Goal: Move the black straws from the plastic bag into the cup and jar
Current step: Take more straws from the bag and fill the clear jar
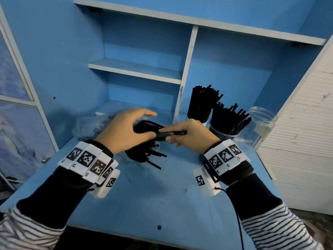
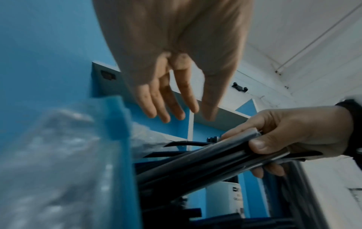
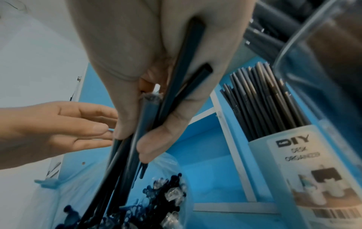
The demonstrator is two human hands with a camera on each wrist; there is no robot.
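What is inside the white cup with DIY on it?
The white cup holds many black straws standing upright. Its wall hides their lower ends and the bottom.

A blue table [image 1: 162,195] backed by blue shelves [image 1: 137,69]; a white slatted panel [image 1: 306,141] stands right.

The head camera looks forward and down over the blue surface [image 1: 162,186]. Each wrist camera sits close beneath its own hand, looking along the fingers. All three views share the black straws [image 1: 144,152] [image 2: 195,167] [image 3: 125,170], gripped near 12 o'clock.
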